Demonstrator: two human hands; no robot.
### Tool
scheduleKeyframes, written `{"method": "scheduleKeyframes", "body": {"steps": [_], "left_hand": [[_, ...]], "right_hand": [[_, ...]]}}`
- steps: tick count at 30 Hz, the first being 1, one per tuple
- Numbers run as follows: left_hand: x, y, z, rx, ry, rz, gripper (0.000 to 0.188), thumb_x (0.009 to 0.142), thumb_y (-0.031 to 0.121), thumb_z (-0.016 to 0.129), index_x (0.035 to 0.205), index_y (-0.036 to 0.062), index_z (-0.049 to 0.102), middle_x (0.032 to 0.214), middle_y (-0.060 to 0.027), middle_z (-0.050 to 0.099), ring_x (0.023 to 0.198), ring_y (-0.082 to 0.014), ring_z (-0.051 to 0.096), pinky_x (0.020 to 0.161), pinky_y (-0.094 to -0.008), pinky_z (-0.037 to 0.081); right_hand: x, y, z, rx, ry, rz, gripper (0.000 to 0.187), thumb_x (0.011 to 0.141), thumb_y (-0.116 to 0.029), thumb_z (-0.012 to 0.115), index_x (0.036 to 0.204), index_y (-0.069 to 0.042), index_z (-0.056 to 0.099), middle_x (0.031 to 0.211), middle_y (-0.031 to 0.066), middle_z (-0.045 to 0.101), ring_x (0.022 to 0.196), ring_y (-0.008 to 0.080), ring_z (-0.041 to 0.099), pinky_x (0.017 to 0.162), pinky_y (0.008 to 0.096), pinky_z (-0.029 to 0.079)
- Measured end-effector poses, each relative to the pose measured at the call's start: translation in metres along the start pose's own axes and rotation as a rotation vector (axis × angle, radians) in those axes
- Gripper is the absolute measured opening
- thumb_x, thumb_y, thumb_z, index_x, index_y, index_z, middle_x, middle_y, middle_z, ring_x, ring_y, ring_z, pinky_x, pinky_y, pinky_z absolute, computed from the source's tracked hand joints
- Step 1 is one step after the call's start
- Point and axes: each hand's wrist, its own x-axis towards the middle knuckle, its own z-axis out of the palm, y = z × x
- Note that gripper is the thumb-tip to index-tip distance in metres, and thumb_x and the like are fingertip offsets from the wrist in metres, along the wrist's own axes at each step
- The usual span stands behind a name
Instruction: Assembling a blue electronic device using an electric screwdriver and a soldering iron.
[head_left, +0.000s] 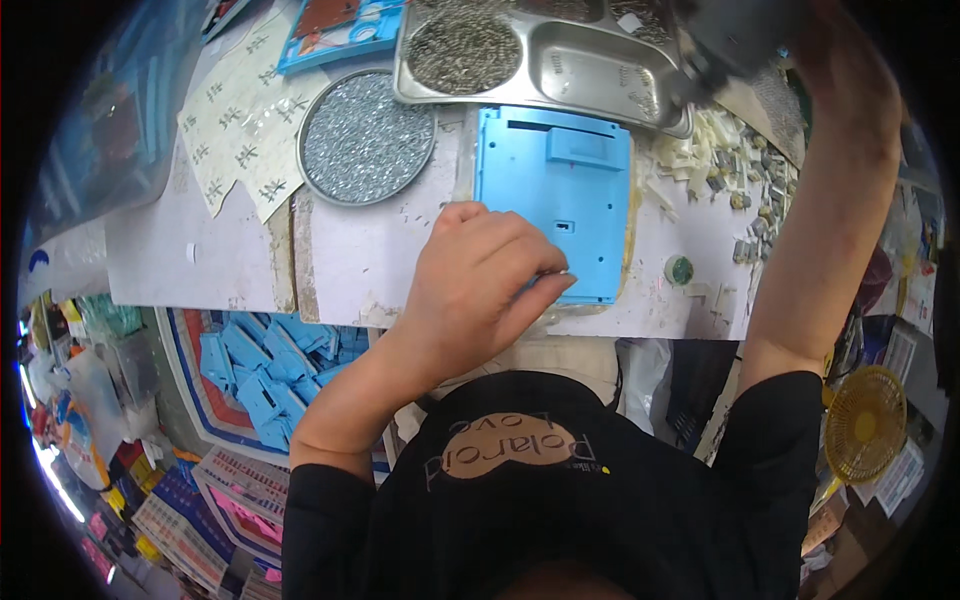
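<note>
A light blue plastic panel (590, 230) lies on the worktable in front of me, with a slot, a raised block and small holes on its face. Over its lower left part is my left hand (485, 275), thumb and fingers pinched together. A tiny pale glint shows at the fingertips, too small to name. My right arm reaches to the far right, where my right hand (825, 45) is dark and partly cut off by the frame's edge. At that hand is a blurred dark grey power tool (735, 35), its narrow end over the metal tray.
A round dish (308, 150) of small silvery pieces stands left of the panel. Behind is a compartmented metal tray (560, 103) with small metal parts. Pale and grey bits (730, 165) lie scattered at right. A bin (190, 385) of blue parts stands below the table, left.
</note>
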Motion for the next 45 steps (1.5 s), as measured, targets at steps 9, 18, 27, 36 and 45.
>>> {"method": "scheduleKeyframes", "body": {"steps": [9,18,27,36,45], "left_hand": [[-0.008,-0.009,0.005,0.054,0.118,0.016,0.019,0.077,0.003,0.080,0.094,0.0081,0.071,0.086,-0.0031,0.069,0.078,-0.0203,0.064,0.080,-0.0364,0.041],[-0.011,-0.013,0.001,0.106,0.130,0.007,0.021,0.074,0.006,0.082,0.090,0.0093,0.070,0.086,-0.0034,0.067,0.079,-0.0220,0.064,0.080,-0.0385,0.041],[-0.001,-0.105,-0.074,0.761,0.157,-0.279,0.015,0.083,0.026,0.079,0.090,0.0138,0.076,0.095,-0.0025,0.067,0.096,-0.0242,0.061,0.088,-0.0472,0.037],[0.005,-0.136,-0.085,0.781,0.167,-0.279,0.018,0.089,0.028,0.073,0.085,0.0100,0.071,0.087,-0.0070,0.068,0.088,-0.0290,0.064,0.085,-0.0486,0.041],[0.015,-0.082,-0.070,0.500,0.171,-0.279,0.018,0.087,0.018,0.078,0.087,0.0025,0.069,0.081,-0.0118,0.068,0.076,-0.0283,0.066,0.069,-0.0389,0.051]], "right_hand": [[-0.071,0.004,0.126,0.282,0.132,0.024,0.046,0.099,-0.036,0.059,0.135,-0.011,0.047,0.062,-0.0090,0.048,0.053,0.0075,0.048,0.056,0.0264,0.040],[-0.074,0.001,0.153,0.303,0.286,0.102,0.037,0.096,-0.032,0.067,0.119,-0.010,0.048,0.061,-0.0064,0.049,0.050,0.0097,0.048,0.053,0.0287,0.039],[-0.086,0.022,0.127,0.240,0.329,0.023,0.043,0.096,-0.034,0.065,0.124,-0.005,0.050,0.062,-0.0043,0.043,0.054,0.0117,0.046,0.056,0.0300,0.040],[-0.135,-0.006,0.126,0.225,0.363,0.037,0.040,0.094,-0.031,0.071,0.118,-0.006,0.051,0.064,-0.0023,0.048,0.057,0.0127,0.048,0.060,0.0321,0.042],[-0.166,-0.021,0.150,0.200,0.495,0.206,0.037,0.092,-0.030,0.073,0.114,-0.010,0.050,0.064,-0.0028,0.050,0.055,0.0126,0.049,0.057,0.0322,0.042]]}}
